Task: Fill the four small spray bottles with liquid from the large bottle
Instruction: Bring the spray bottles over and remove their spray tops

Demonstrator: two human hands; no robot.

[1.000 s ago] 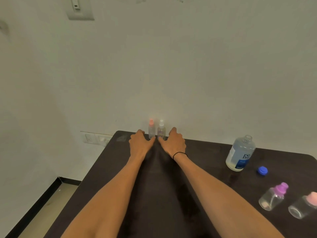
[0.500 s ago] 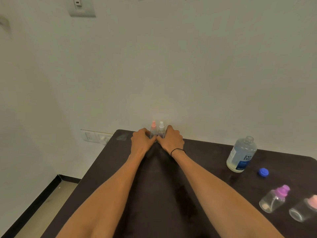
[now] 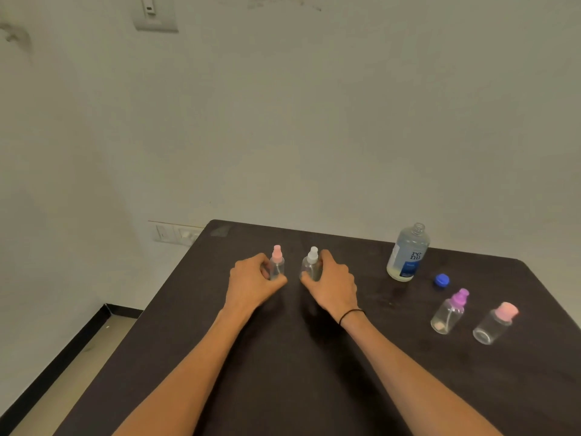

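On the dark table [image 3: 283, 388], the left hand [image 3: 251, 283] grips a pink-capped spray bottle [image 3: 277, 263] and the right hand [image 3: 333, 284] a white-capped one [image 3: 311, 264]; the uncapped large bottle [image 3: 407, 253], blue cap [image 3: 442, 280] and two more spray bottles stand right

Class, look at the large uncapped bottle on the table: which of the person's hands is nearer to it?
Right. The right hand grips the white-topped spray bottle, left of the large bottle. The left hand holds the pink-topped spray bottle, farther left.

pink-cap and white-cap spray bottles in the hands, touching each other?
Apart. The head view shows dark table between the pink-cap bottle and the white-cap bottle.
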